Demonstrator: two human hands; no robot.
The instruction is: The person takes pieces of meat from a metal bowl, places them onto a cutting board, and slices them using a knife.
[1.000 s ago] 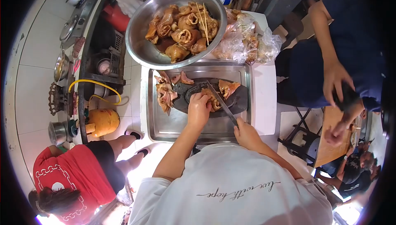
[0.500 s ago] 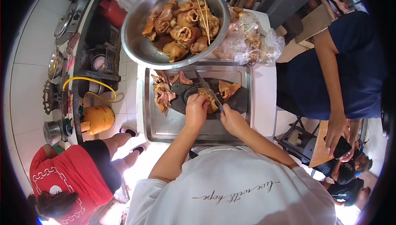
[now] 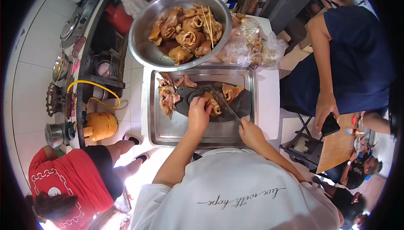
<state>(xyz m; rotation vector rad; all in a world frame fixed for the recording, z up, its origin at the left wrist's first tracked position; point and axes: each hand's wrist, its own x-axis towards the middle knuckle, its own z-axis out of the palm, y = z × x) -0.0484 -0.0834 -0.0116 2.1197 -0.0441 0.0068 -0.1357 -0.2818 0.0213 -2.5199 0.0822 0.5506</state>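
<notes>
My right hand (image 3: 251,132) is closed round the handle of a knife (image 3: 227,105), its blade slanting up and left over a dark cutting board (image 3: 242,102). My left hand (image 3: 199,113) grips a piece of browned cooked meat (image 3: 215,107) on the board, just left of the blade. Beyond the knife lies another brown chunk (image 3: 231,92). Cut pinkish meat pieces (image 3: 168,98) are heaped at the left, partly on the board and partly on the metal tray (image 3: 198,135) beneath it. Whether the blade touches the held meat, I cannot tell.
Behind the tray stands a big steel bowl (image 3: 139,40) of brown meat rolls with skewers. Plastic bags (image 3: 252,46) of food sit beside it. A person in navy (image 3: 345,70) holds a phone at right; one in red (image 3: 71,183) is at left, near an orange gas cylinder (image 3: 101,125).
My right hand has drawn the knife back toward the lower right. My left hand still holds the meat. At right, the navy-clad person's hand with the phone has shifted left and up.
</notes>
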